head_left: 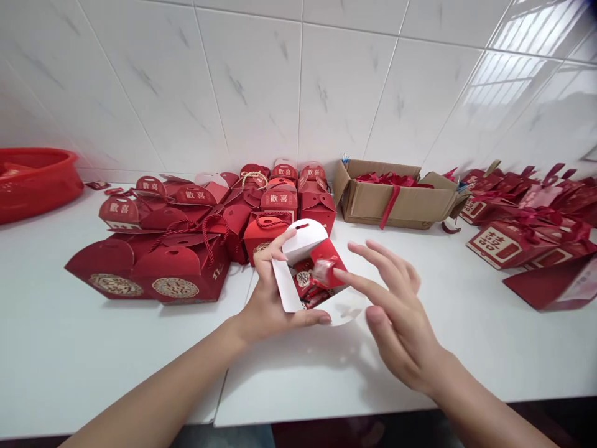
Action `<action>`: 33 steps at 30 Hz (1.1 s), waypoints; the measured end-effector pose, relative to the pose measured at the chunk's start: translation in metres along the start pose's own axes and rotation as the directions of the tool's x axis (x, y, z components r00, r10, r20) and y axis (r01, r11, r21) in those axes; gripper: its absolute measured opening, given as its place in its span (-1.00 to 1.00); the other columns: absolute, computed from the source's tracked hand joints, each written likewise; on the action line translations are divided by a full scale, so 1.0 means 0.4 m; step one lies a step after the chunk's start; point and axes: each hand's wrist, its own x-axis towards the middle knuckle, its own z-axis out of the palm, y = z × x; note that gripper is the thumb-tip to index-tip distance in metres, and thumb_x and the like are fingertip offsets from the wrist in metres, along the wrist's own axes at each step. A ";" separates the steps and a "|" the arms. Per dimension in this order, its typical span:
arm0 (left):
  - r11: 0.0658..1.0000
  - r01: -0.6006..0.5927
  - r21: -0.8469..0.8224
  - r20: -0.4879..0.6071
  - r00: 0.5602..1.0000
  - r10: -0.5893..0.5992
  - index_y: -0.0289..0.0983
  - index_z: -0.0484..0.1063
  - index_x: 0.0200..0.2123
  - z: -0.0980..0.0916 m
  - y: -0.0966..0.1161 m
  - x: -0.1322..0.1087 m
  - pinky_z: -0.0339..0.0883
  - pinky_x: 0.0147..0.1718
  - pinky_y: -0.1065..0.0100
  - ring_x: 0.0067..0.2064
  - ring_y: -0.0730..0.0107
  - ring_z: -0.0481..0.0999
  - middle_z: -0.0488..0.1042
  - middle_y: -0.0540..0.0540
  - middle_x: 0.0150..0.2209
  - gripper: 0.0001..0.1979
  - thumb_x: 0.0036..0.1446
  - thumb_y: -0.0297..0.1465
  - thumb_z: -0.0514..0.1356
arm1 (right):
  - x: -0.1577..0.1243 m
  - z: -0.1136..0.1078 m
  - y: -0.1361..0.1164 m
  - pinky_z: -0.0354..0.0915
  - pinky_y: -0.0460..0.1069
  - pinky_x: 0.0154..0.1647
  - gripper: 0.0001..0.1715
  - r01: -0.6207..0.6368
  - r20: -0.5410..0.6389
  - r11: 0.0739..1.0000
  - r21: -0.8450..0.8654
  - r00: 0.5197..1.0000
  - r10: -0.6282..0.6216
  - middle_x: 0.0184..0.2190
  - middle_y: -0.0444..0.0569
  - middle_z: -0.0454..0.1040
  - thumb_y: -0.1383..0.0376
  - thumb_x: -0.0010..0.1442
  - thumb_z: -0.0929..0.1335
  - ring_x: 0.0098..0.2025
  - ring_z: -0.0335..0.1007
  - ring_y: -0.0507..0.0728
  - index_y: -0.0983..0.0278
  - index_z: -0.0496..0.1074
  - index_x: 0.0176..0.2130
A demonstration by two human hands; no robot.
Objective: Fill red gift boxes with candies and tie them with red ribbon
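Note:
An opened candy box [287, 287], red with white inner flaps, is tilted toward me above the white table. My left hand [268, 295] grips it from the left, thumb along the near flap and fingers behind the far one. Inside lie red printed packets [304, 278]. A small shiny wrapped piece [323, 271], blurred, is at the box's mouth. My right hand [401, 317] is just right of the box, fingers spread, its index fingertip close to the wrapped piece. Whether that fingertip touches it, I cannot tell.
Several red gift boxes [180, 264] with cord handles stand left and behind. A cardboard carton [396, 211] of red ribbons sits by the tiled wall. More ribboned red boxes [508, 242] fill the right side. A red plastic basin [37, 193] is far left.

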 end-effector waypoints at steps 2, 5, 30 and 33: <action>0.999 0.031 -0.022 0.004 1.000 -0.031 -0.09 -0.07 -0.13 0.002 0.001 -0.002 0.12 0.13 -0.16 0.29 -0.05 0.10 -0.02 -0.35 0.27 -0.18 -0.28 -0.20 0.47 | 0.000 -0.005 -0.002 0.01 0.36 0.19 -0.50 -0.028 -0.088 0.996 0.081 0.995 0.035 0.20 0.07 0.23 0.22 0.38 0.03 0.27 0.03 0.35 0.17 0.36 0.09; 0.998 0.049 -0.033 0.014 0.999 -0.049 -0.09 -0.08 -0.15 0.001 0.004 -0.001 0.10 0.15 -0.15 0.29 -0.03 0.09 -0.02 -0.35 0.27 -0.20 -0.26 -0.21 0.47 | 0.012 -0.020 0.007 0.02 0.32 0.22 -0.53 -0.042 -0.224 0.983 0.180 0.971 0.082 0.15 0.02 0.29 0.29 0.37 0.05 0.24 0.10 0.31 0.15 0.41 0.04; 0.991 0.130 -0.018 0.096 0.987 -0.128 -0.03 -0.12 0.28 -0.003 -0.003 -0.019 -0.11 0.25 -0.09 0.36 0.05 -0.12 -0.34 -0.10 0.39 -0.46 0.28 -0.22 -0.01 | 0.033 0.130 0.115 0.28 0.12 0.06 -0.85 -0.530 0.449 0.297 0.794 0.842 0.299 0.06 0.01 0.36 0.24 0.13 0.41 0.07 0.32 0.17 0.19 0.35 -0.28; 0.975 0.182 -0.124 0.177 0.971 -0.159 -0.12 0.00 0.22 -0.011 -0.011 -0.019 -0.13 0.25 -0.09 0.32 0.03 -0.02 -0.08 -0.20 0.33 -0.47 0.24 -0.12 0.01 | 0.022 0.118 0.129 0.29 0.12 0.05 -0.84 -0.509 0.450 0.343 0.789 0.860 0.242 0.13 0.01 0.31 0.14 0.20 0.34 0.14 0.27 0.20 0.17 0.37 -0.25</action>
